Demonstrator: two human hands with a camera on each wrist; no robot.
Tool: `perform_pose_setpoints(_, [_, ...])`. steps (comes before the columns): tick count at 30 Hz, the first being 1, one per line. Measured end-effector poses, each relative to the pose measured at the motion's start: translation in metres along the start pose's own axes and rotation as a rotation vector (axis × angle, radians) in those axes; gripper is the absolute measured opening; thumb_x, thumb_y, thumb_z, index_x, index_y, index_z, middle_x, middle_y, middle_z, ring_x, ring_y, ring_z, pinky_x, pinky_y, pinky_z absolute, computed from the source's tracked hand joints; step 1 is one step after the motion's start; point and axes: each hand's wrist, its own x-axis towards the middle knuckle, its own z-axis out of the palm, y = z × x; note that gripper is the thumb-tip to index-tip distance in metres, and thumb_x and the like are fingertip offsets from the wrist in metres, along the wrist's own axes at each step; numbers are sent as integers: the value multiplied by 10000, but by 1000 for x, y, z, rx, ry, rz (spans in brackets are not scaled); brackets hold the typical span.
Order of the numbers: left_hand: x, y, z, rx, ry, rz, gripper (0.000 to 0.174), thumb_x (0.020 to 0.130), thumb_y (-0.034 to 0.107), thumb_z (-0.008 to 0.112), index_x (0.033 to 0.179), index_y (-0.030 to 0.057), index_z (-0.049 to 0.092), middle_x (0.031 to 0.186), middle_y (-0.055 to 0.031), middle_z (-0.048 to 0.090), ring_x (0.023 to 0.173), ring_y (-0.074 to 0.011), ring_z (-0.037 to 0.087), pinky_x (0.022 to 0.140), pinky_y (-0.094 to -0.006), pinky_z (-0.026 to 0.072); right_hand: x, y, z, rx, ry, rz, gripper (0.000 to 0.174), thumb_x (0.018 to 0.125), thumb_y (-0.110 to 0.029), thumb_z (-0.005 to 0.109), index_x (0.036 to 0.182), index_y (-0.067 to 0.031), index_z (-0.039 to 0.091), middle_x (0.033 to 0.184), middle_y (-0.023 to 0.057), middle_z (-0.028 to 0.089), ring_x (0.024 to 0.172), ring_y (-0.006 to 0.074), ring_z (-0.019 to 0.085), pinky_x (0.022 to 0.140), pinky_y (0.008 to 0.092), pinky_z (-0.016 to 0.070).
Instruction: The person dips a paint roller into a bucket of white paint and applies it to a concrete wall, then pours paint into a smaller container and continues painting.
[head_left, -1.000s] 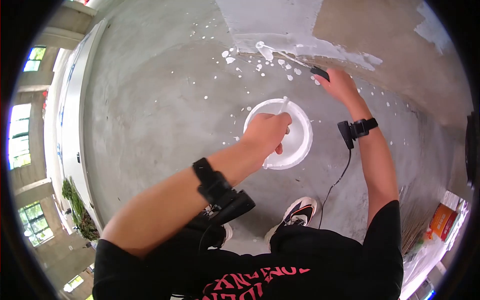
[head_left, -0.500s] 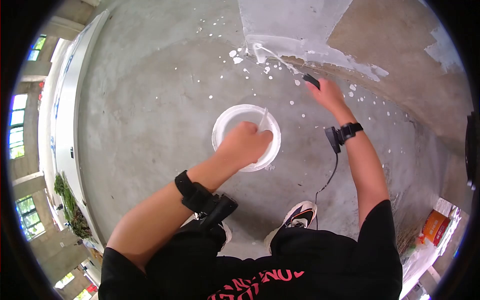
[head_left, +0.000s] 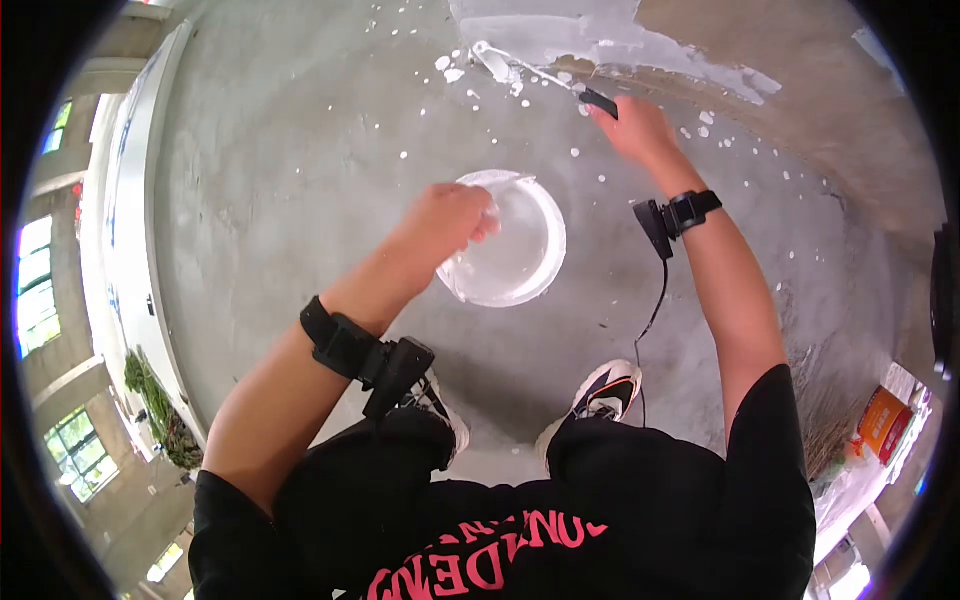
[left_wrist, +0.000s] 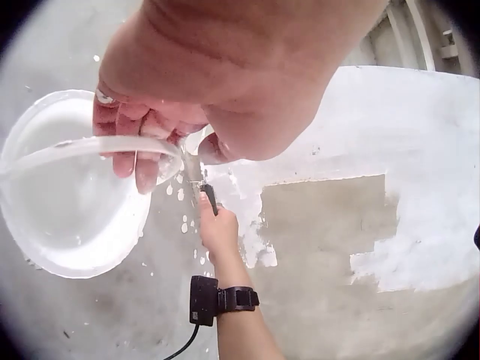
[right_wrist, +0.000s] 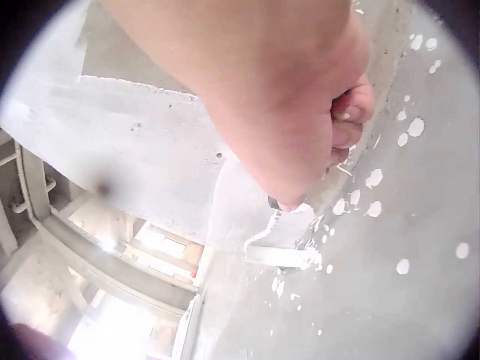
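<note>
Holds the left hand [head_left: 448,218] above the left side of the white bucket [head_left: 557,242], off its middle now, after reaching right across the opening half a second ago. Touches or nearly touches the pale bucket handle [left_wrist: 75,148] with loosely bent fingers [left_wrist: 146,176], slightly apart in the left wrist view; cannot tell there a firm pinch from a loose touch. Leaves much more of the bucket's wet white inside in sight than in the earlier frames. Compared with a second ago, shows the bucket farther left on the grey floor [head_left: 300,200], relative to the white splashes [head_left: 404,155]

Grips the black grip [head_left: 598,102] of a paint roller [head_left: 493,62] with the right hand [head_left: 643,132], beyond the bucket and to its right, with fingers [right_wrist: 352,105] curled and pressed together. Keeps the roller head beyond the bucket, at the foot of the partly whitened wall [head_left: 740,40], in nearly the same spot as before. Stands with both shoes [head_left: 607,395] on the near side of the bucket. Far left of the bucket, shows green plants [head_left: 155,400]; far right, an orange container [head_left: 885,420]
</note>
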Motion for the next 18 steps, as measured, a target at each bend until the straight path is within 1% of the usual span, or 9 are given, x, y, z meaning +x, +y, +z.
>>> perform_pose_setpoints(2, [1, 3, -2, -306, 125, -94, 282, 891, 213, 479, 958, -9, 638, 900, -88, 675, 759, -155, 597, 741, -281, 469, 1, -3, -4, -17, -40, 20, 505, 891, -522, 510, 851, -37, 648, 846, 177, 667, 821, 369, 637, 695, 457, 504])
perform_pose_setpoints(3, [3, 1, -6, -425, 92, -130, 292, 902, 199, 468, 980, -28, 635, 958, -94, 669, 844, -152, 588, 766, -284, 471, -3, 1, -7, 13, -51, 38, 508, 886, -531, 513, 853, -43, 650, 850, 172, 669, 823, 365, 638, 695, 452, 504])
perform_pose_setpoints(5, [5, -3, -9, -476, 57, -129, 294, 901, 185, 464, 989, -40, 631, 947, -98, 667, 837, -151, 585, 760, -277, 469, -6, 16, -8, 38, -56, 52, 511, 881, -540, 515, 856, -49, 652, 854, 167, 670, 824, 361, 640, 695, 446, 504])
perform_pose_setpoints(6, [6, -5, -9, -523, 20, -130, 295, 901, 172, 460, 998, -51, 628, 935, -102, 665, 830, -151, 583, 754, -269, 467, -9, 30, -4, 57, 22, 36, 521, 876, -544, 528, 832, -36, 637, 797, 177, 657, 781, 367, 637, 666, 450, 494])
perform_pose_setpoints(7, [6, -6, -10, -523, 20, -131, 295, 901, 172, 460, 998, -51, 628, 935, -102, 665, 830, -151, 583, 754, -269, 467, -14, 38, -4, 78, 100, 22, 534, 872, -547, 540, 808, -23, 622, 741, 187, 643, 737, 373, 633, 637, 453, 483])
perform_pose_setpoints(10, [11, -7, -10, -537, -69, -99, 272, 889, 142, 477, 988, -60, 629, 904, -99, 656, 801, -151, 582, 730, -260, 470, -29, 59, -13, 21, 128, 53, 531, 869, -552, 544, 803, -30, 613, 725, 180, 641, 716, 368, 632, 630, 450, 484])
perform_pose_setpoints(12, [16, -4, -13, -394, -85, -105, 222, 863, 110, 540, 969, -58, 637, 883, -86, 646, 790, -143, 583, 720, -252, 471, -38, 67, -18, 15, 117, 74, 528, 869, -553, 544, 800, -34, 611, 725, 181, 642, 713, 369, 631, 626, 449, 484])
perform_pose_setpoints(15, [13, 2, -12, -271, -138, -96, 191, 830, 78, 602, 963, -52, 646, 884, -73, 643, 800, -130, 587, 731, -249, 469, -40, 65, -19, -2, 94, 90, 521, 869, -554, 544, 804, -42, 613, 730, 180, 644, 714, 372, 630, 621, 450, 484])
perform_pose_setpoints(18, [9, 4, -8, -340, -168, -93, 197, 812, 73, 640, 972, -42, 651, 889, -59, 640, 807, -119, 586, 736, -246, 467, -26, 52, -9, -25, 76, 68, 518, 869, -563, 529, 834, -54, 620, 783, 161, 657, 756, 356, 636, 635, 450, 492])
